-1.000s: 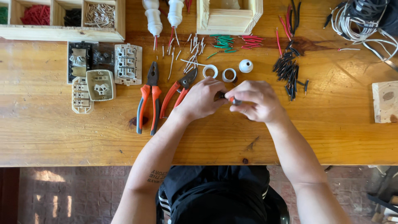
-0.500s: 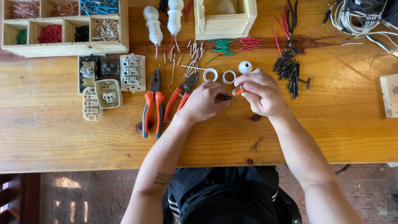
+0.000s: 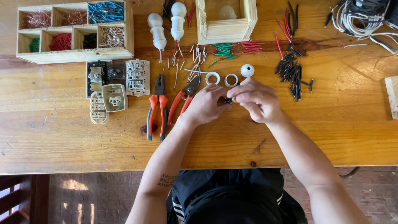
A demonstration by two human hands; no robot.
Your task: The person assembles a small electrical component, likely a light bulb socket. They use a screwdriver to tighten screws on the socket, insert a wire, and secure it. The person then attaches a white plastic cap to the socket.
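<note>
Near the bench's [image 3: 62, 137] middle, the left hand [image 3: 206, 104] and right hand [image 3: 257, 99] pinch 1 small dark part [image 3: 228, 100] between closed fingers. 2 white rings [image 3: 222, 79] and a white cap [image 3: 247, 70] lie unused behind them, so it looks unfinished.

Electrical workshop bench: long wooden plank table [image 3: 62, 137], orange-handled pliers [image 3: 156, 105], compartmented wooden box of coloured wire offcuts [image 3: 74, 31], cream switch modules [image 3: 137, 76].
</note>
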